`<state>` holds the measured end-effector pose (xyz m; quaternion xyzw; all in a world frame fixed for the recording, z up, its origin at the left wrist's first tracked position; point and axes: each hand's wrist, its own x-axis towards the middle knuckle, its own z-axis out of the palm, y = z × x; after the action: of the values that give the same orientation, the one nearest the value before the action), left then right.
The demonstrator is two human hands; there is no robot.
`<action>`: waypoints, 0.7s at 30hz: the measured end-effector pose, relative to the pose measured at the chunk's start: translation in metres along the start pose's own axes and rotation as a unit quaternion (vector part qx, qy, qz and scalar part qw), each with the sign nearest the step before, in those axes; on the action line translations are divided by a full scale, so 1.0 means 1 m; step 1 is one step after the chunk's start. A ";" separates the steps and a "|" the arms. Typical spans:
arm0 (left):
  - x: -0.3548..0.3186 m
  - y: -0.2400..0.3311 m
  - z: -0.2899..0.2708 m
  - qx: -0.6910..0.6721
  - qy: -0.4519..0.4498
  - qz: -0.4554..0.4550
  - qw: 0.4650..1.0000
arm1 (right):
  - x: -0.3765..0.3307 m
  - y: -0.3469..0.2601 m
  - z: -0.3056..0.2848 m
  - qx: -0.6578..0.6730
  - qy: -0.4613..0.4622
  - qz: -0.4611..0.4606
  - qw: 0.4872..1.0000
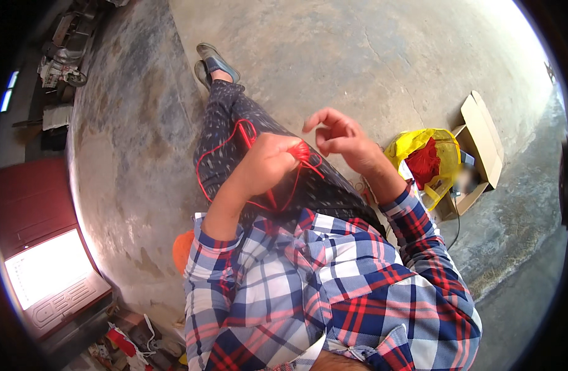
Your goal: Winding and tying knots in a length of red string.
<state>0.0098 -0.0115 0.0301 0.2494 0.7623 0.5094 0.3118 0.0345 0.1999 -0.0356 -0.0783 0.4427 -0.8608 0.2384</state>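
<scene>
My left hand [266, 162] is closed in a fist above my lap. A bunched wad of red cord [301, 151] sticks out of its thumb side, with a short end pointing to the right. From the fist a long thin loop of the cord sweeps left across my patterned dark trousers [219, 133] and comes back below. Straight red strands or a red strip show above and below the fist; which they are I cannot tell. Just right of the wad, my right hand [349, 141] is raised with fingers bent and apart, and nothing shows in it.
To my right, a yellow bag [407, 143] with red yarn [423, 164] in it stands against an opened cardboard box [482, 139]. A dark cable [458, 232] trails from the box over the concrete floor [308, 49]. Clutter [132, 340] lies at lower left.
</scene>
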 end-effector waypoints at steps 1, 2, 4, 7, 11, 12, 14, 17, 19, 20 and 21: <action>0.000 -0.001 -0.001 0.000 0.000 -0.001 1.000 | 0.000 -0.006 0.002 0.001 0.000 0.000 1.000; 0.000 -0.001 -0.002 0.017 0.003 -0.004 1.000 | -0.001 -0.014 0.006 -0.024 0.003 -0.020 1.000; -0.001 0.002 0.000 0.033 0.004 -0.008 0.999 | -0.004 -0.026 0.016 -0.133 -0.016 -0.035 0.990; 0.002 0.008 0.008 0.004 0.026 -0.017 0.999 | -0.004 -0.032 0.037 -0.408 -0.009 -0.076 0.910; 0.004 0.001 0.013 0.023 0.036 -0.044 0.998 | -0.006 -0.038 0.041 -0.503 0.024 -0.049 0.863; 0.004 -0.003 0.014 0.029 0.039 -0.054 0.997 | -0.006 -0.035 0.039 -0.502 0.025 -0.049 0.863; 0.004 -0.008 0.016 0.036 0.036 -0.051 0.997 | -0.005 -0.026 0.033 -0.527 0.035 -0.115 0.841; 0.006 -0.011 0.016 0.053 0.047 -0.046 0.996 | -0.005 -0.023 0.033 -0.498 0.065 -0.068 0.862; 0.007 -0.010 0.014 0.064 0.061 -0.044 0.995 | -0.006 -0.017 0.030 -0.509 0.065 -0.090 0.853; 0.008 -0.009 0.013 0.068 0.051 -0.046 0.995 | -0.006 -0.015 0.030 -0.520 0.066 -0.111 0.844; 0.010 -0.007 0.012 0.070 0.038 -0.047 0.996 | -0.007 -0.016 0.029 -0.520 0.067 -0.111 0.844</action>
<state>0.0118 0.0002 0.0178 0.2146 0.8187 0.4482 0.2879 0.0452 0.1904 -0.0047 -0.1813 0.8288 -0.5282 0.0357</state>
